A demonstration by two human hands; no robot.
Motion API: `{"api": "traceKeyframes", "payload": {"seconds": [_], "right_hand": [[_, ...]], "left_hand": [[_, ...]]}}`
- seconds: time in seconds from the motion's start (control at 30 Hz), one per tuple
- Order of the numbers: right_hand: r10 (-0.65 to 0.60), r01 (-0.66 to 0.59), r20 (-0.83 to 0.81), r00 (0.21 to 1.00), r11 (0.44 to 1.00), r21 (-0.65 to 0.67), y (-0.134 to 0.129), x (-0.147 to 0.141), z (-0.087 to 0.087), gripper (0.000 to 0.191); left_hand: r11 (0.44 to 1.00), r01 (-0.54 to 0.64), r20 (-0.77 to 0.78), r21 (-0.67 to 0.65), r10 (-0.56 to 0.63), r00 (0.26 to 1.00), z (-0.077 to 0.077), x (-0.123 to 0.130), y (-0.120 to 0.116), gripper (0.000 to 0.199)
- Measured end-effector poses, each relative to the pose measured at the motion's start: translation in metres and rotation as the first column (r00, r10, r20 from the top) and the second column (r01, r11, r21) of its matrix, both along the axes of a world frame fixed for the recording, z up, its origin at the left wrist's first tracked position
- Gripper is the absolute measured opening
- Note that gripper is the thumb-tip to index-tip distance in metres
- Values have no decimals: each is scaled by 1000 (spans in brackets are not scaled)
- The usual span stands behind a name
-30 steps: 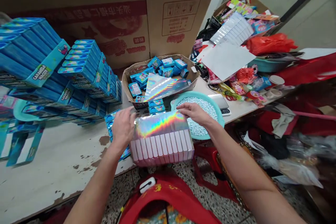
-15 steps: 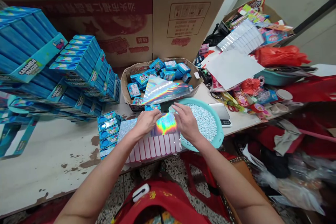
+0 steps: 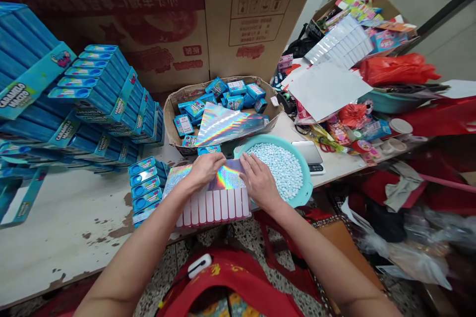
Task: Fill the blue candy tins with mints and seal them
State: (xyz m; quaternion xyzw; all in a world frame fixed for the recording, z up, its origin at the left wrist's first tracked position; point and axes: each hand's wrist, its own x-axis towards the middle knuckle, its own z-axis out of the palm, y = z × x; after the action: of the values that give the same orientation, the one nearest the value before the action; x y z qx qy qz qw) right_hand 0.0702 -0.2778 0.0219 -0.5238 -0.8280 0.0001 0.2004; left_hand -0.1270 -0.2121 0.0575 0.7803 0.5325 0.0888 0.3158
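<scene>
A holographic sheet [image 3: 182, 174] lies at the table's front edge, over a sheet of white strips [image 3: 211, 206] with dark pink gaps. My left hand [image 3: 206, 171] has its fingers curled together at the holographic sheet's upper part; whether it pinches the film is hidden. Flat on the sheet's right end rests my right hand [image 3: 258, 178], fingers stretched out. Just right of it is a turquoise basin [image 3: 308, 189] of small pale blue pieces [image 3: 278, 168]. Small blue boxes [image 3: 146, 188] stand in a row to the left.
Stacked blue display boxes [image 3: 100, 84] fill the left. A cut-down carton [image 3: 171, 121] behind my hands holds small blue packs and a holographic piece. A scale [image 3: 308, 153] sits beside the basin. Bags, papers and a red plastic bag [image 3: 397, 70] crowd the right.
My right hand has come down flatter onto the sheet's right end, its fingers lower and straighter. The whole view has shifted slightly.
</scene>
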Motion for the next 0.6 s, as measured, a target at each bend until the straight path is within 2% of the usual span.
{"api": "traceKeyframes", "payload": {"seconds": [0.1, 0.2, 0.3, 0.4, 0.6], "right_hand": [[4, -4, -32, 999, 1000, -10, -3, 5, 3, 37], [-6, 6, -133, 991, 1000, -5, -4, 10, 8, 30], [-63, 65, -200, 978, 998, 6, 2, 16, 10, 36], [-80, 79, -134, 988, 997, -17, 10, 20, 11, 44], [-3, 3, -1, 1000, 1000, -31, 5, 25, 6, 42]], "left_hand": [[1000, -23, 11, -18, 23, 1000, 1, 4, 2, 33], [999, -25, 20, -30, 26, 999, 2, 8, 3, 32], [999, 8, 38, -38, -6, 999, 4, 13, 4, 32], [999, 37, 56, -22, -36, 998, 5, 18, 6, 32], [1000, 11, 0, -23, -11, 1000, 0, 23, 12, 33]]}}
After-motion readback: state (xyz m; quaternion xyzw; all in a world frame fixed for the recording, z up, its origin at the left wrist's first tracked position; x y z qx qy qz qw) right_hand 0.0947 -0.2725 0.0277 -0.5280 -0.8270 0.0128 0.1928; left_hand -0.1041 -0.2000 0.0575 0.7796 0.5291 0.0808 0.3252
